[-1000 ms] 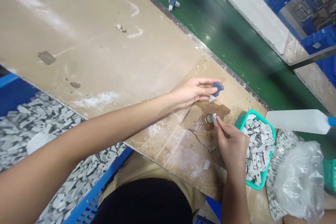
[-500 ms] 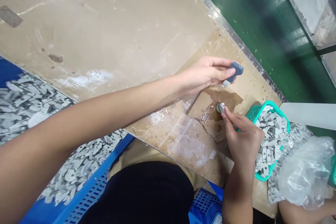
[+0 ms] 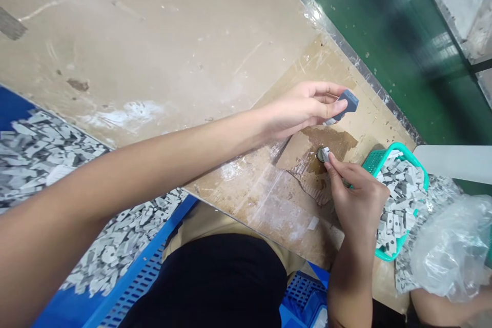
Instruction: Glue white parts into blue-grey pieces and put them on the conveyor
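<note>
My left hand (image 3: 305, 107) is closed around a dark blue-grey plastic piece (image 3: 350, 100), raised over the worktable (image 3: 215, 51). A paler piece (image 3: 329, 121) shows under its fingers. Lower down, my right hand (image 3: 357, 192) pinches a small light-grey plastic part (image 3: 326, 152) between thumb and forefinger. That part is at a small round metal fitting (image 3: 320, 154) on a brown, stained board (image 3: 300, 156); whether the two touch I cannot tell.
Right of my right hand stands a green basket (image 3: 426, 177) full of grey plastic parts, with a clear plastic bag (image 3: 448, 246) beyond it. A blue crate (image 3: 154, 251) at left holds many similar parts. Another person's arm (image 3: 442, 312) shows at lower right, and a green belt (image 3: 388, 36) runs along the far edge.
The view has shifted slightly. Both hands keep nearly the same places, and the paler piece under my left fingers shows less than before.
</note>
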A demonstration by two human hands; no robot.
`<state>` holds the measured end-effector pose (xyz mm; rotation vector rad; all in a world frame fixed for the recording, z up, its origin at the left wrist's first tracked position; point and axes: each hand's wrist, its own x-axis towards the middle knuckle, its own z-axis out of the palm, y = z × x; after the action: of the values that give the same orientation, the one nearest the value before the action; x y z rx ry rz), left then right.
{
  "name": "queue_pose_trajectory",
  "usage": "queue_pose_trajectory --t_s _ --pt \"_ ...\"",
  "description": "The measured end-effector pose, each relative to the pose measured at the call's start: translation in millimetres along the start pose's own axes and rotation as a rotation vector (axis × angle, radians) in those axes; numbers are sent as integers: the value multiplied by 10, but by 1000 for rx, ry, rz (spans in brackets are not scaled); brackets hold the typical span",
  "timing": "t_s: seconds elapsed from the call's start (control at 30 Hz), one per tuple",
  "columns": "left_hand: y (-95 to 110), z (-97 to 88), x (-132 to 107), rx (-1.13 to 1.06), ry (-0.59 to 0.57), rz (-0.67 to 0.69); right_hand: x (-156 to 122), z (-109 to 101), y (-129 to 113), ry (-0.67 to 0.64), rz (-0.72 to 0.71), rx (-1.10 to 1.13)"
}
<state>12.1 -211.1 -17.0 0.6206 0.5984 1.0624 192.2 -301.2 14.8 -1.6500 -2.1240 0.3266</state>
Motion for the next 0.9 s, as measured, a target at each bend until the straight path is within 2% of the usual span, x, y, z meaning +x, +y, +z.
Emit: queue_pose_trajectory --t_s 0.37,0.6,0.8,0.9 --pt "56 47 -56 44 -56 -43 -4 -1 -9 -11 -13 -25" --pt "31 94 -71 157 33 35 -20 -10 -3 1 6 28" --pt "6 130 -88 326 104 35 -38 -66 -2 179 63 138" --pt "-51 156 -102 407 84 7 -38 -86 7 310 84 213"
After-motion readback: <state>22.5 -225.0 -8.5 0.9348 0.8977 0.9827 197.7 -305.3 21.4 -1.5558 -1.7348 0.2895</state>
